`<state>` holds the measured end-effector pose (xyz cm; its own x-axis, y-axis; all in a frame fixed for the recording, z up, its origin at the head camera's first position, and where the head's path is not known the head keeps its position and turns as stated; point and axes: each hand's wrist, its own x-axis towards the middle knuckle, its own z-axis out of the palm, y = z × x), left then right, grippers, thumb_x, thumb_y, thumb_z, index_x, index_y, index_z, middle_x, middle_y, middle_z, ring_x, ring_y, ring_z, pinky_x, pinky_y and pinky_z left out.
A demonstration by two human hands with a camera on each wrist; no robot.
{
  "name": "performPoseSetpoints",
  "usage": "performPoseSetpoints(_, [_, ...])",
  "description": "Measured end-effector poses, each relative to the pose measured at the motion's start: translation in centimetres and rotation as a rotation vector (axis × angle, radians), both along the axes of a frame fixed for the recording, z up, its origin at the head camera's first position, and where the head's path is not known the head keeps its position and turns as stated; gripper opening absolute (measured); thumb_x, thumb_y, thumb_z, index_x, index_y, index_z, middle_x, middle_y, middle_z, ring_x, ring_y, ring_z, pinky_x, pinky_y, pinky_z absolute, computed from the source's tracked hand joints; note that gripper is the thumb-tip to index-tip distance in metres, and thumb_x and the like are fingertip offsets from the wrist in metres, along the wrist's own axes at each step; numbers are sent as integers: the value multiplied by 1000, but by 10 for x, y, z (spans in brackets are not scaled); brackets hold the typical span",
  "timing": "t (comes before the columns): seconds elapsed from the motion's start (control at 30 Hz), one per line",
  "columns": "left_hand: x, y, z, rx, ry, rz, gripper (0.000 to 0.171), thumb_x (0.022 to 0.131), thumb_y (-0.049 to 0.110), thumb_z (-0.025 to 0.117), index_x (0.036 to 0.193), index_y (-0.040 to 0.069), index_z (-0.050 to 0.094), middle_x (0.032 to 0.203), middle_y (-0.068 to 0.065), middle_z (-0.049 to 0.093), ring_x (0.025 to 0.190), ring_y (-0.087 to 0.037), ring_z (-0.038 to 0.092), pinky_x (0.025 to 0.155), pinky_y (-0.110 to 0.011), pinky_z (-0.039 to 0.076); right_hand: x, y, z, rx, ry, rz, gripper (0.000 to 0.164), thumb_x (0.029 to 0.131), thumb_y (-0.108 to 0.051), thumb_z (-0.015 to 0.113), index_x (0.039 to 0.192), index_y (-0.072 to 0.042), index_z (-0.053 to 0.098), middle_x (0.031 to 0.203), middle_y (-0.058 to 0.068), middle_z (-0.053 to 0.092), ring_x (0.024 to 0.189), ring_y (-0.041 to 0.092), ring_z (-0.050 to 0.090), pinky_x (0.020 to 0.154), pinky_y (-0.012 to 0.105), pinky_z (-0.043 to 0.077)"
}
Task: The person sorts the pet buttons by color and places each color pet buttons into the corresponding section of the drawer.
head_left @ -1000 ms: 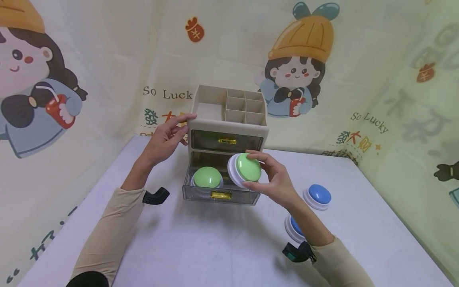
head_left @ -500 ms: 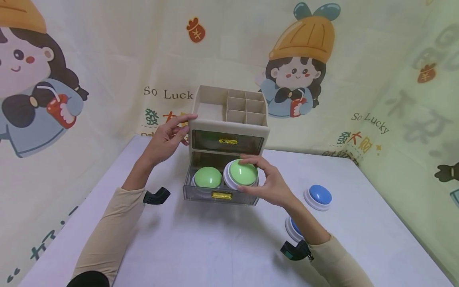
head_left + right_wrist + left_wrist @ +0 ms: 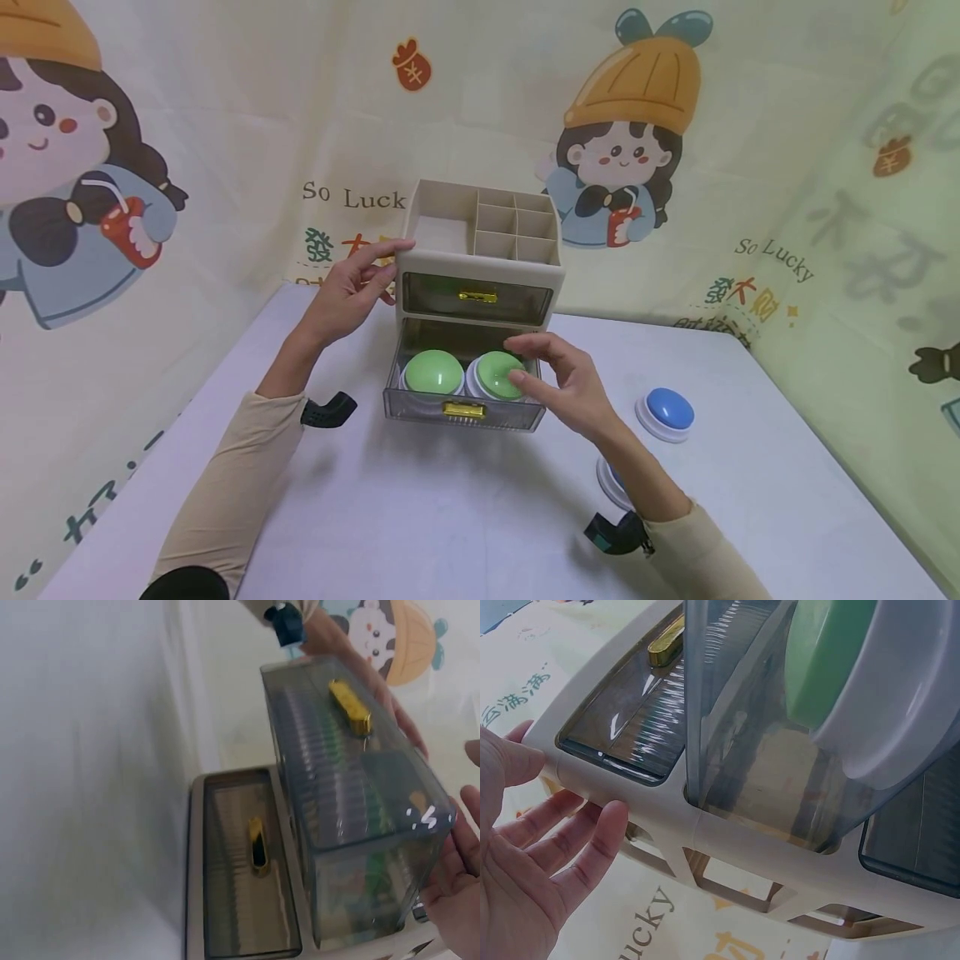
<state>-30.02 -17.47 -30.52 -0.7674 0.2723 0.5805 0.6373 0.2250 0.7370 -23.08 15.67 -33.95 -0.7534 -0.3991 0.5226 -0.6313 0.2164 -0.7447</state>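
A beige drawer organizer (image 3: 480, 260) stands on the table, its smoky clear middle drawer (image 3: 408, 406) pulled out. Two push buttons with green domes and white bases sit side by side in it, the left button (image 3: 433, 372) and the right button (image 3: 495, 375). My right hand (image 3: 573, 387) is at the right button, thumb over its dome and fingers spread apart. In the right wrist view that hand shows at the drawer's side. My left hand (image 3: 347, 292) touches the organizer's upper left edge with forefinger and thumb; its other fingers (image 3: 592, 847) lie loosely by the side wall.
Two blue-domed push buttons lie on the right of the white table (image 3: 450, 517): the farther blue button (image 3: 669, 408), and the nearer blue button (image 3: 609, 482), partly hidden by my right forearm. The upper drawer (image 3: 427, 298) is closed. Printed cloth (image 3: 480, 108) hangs behind.
My right hand has lowered the right green button into the drawer beside the other and loosened its fingers from it. The left hand has stayed at the organizer.
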Motion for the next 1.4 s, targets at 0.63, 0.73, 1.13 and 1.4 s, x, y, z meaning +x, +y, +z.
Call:
performPoseSetpoints(0.63, [-1,-1,0,-1,17,-5,41,107,10,51,147,18,56,147,-7,54,97,-18,65,75,-26,56,21,-13,-3,-28,149,40,36,87,7,72,121,-3,66,118,13,70,117,19,61,108,36,47])
performPoseSetpoints(0.73, [-1,-1,0,0,14,-6,41,107,10,51,147,18,56,147,-7,54,97,-18,65,75,-26,56,24,-16,-3,-18,164,45,36,86,7,73,119,-5,67,117,11,69,117,19,61,106,39,48])
performPoseSetpoints(1.13, [0,-1,-1,7,10,-14,41,107,9,51,147,18,56,147,-7,55,95,-19,65,74,-26,57,39,-26,-4,5,234,130,41,82,5,76,120,-8,69,115,7,71,112,20,61,94,41,54])
performPoseSetpoints(1.4, [-2,-1,-2,3,20,-13,41,107,8,51,147,16,55,147,-9,54,95,-20,65,75,-26,56,45,-34,-7,-16,265,211,40,81,6,78,118,-7,69,110,10,71,106,20,63,93,36,53])
